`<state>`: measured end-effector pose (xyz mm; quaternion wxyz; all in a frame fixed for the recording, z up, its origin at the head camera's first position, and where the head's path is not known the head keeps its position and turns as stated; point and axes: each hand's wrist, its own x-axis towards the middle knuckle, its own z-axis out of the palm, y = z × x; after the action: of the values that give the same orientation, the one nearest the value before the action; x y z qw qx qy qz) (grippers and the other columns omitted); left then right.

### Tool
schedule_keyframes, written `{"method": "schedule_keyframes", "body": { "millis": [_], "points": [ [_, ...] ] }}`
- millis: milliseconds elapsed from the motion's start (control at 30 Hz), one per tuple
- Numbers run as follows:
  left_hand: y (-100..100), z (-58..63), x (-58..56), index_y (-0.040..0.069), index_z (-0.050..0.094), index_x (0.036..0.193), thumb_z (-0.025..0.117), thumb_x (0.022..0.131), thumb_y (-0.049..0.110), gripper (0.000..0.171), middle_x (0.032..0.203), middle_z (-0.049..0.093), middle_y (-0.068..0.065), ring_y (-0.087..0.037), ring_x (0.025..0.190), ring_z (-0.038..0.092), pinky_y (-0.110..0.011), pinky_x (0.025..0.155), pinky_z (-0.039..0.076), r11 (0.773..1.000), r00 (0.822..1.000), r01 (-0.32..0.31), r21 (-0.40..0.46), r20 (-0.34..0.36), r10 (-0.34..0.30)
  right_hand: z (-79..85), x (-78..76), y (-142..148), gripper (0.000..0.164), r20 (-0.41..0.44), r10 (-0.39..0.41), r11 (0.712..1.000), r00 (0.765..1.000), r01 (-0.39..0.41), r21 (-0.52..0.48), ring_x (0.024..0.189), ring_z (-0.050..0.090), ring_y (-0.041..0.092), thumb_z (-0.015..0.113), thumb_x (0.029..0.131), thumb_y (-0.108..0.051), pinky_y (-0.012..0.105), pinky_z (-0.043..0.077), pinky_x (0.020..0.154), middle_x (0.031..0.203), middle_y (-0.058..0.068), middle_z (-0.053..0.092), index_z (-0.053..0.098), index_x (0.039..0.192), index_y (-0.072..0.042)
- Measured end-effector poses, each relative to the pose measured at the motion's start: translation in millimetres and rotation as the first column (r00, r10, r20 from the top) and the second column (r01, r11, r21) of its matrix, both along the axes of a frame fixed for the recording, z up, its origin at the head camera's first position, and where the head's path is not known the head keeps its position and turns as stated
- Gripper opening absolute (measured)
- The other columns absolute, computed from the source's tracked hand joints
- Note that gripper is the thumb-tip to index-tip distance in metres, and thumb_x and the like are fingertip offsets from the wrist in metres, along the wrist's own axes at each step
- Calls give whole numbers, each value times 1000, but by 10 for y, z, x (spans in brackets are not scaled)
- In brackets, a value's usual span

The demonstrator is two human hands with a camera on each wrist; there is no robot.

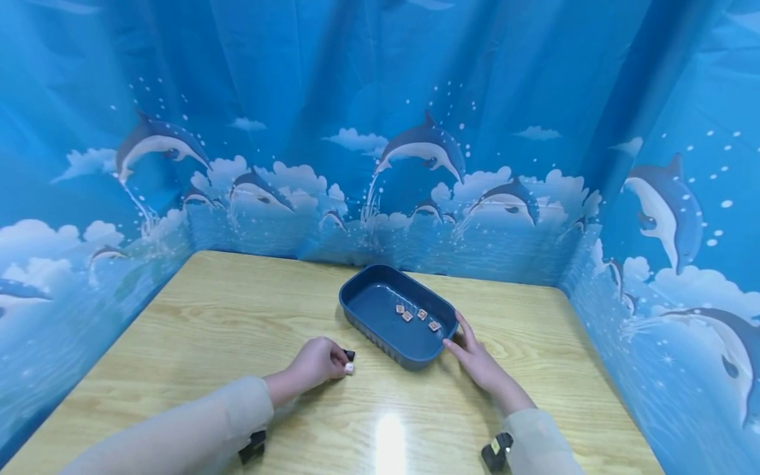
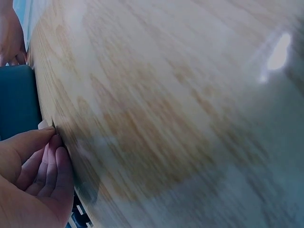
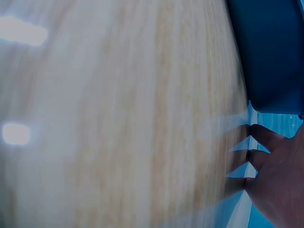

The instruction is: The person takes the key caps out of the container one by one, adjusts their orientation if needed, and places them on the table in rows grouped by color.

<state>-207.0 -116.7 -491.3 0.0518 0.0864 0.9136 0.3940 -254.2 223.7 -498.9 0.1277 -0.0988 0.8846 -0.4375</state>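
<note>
My left hand [image 1: 315, 363] is low at the table, left of a blue tray [image 1: 371, 333]. Its thumb and fingertips pinch a small white cube [image 1: 349, 369]. Just behind that cube lies a small black block [image 1: 349, 355], partly hidden by the fingers. In the left wrist view the fingertips of the left hand [image 2: 42, 166] meet, and the cube is hard to make out. At the tray's right end, my right hand [image 1: 477, 361] touches the rim with straight, spread fingers. Several small pale cubes [image 1: 407, 316] with brown-marked tops lie inside the tray, towards its right end.
A light wood table [image 1: 237, 303] carries everything. Blue curtains [image 1: 332, 99] printed with dolphins stand round its back and sides. Each wrist has a small black device strapped on, such as the right one [image 1: 496, 452]. Lamp glare [image 1: 390, 435] shines on the front of the tabletop.
</note>
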Motion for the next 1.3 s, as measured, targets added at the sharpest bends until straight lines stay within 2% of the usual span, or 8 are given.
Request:
{"method": "schedule_keyframes", "body": {
  "millis": [400,633,800,933,1100,1300],
  "points": [
    [11,35,12,7,73,73,79,68,-6,15,66,63,5,-7,59,53,-23,56,46,999,1000,-22,-27,-9,22,1,4,-2,75,-7,-5,1000,1000,5,27,140,21,43,41,102,-50,61,-12,110,153,23,27,-6,156,-31],
    [-22,81,-9,7,73,78,82,69,-2,15,70,65,4,-8,61,55,-24,57,48,1000,999,-21,-21,38,21,-2,4,-3,75,-1,-10,999,1000,10,33,140,20,44,41,101,-52,61,-12,110,154,22,27,-7,156,-32],
    [-55,212,-92,5,74,83,82,71,-2,16,71,66,4,-7,64,58,-23,61,51,999,1000,23,-24,-18,-23,-16,-5,7,75,-14,-4,999,1000,4,34,140,21,45,41,101,-52,61,-11,110,153,22,28,-6,156,-31],
    [-34,366,-175,3,75,88,82,74,2,15,71,64,6,-6,65,57,-23,60,50,996,997,71,-45,-29,-72,-25,-15,15,75,-20,-1,1000,1000,2,30,140,23,44,41,102,-50,61,-11,110,153,22,29,-6,156,-31],
    [28,559,-293,6,75,89,83,77,11,15,72,64,8,-6,65,58,-24,61,50,985,990,125,-120,-53,-132,-21,-17,19,75,-9,-2,1000,1000,2,23,140,21,44,41,101,-52,61,-12,110,153,22,27,-6,156,-31],
    [139,730,-482,9,75,91,82,78,13,14,77,67,8,-5,69,61,-24,66,52,972,979,185,-147,-56,-195,-16,-4,1,75,-2,-5,1000,1000,5,22,141,17,45,42,101,-52,62,-12,109,154,20,26,-6,156,-32]
  ]
}}
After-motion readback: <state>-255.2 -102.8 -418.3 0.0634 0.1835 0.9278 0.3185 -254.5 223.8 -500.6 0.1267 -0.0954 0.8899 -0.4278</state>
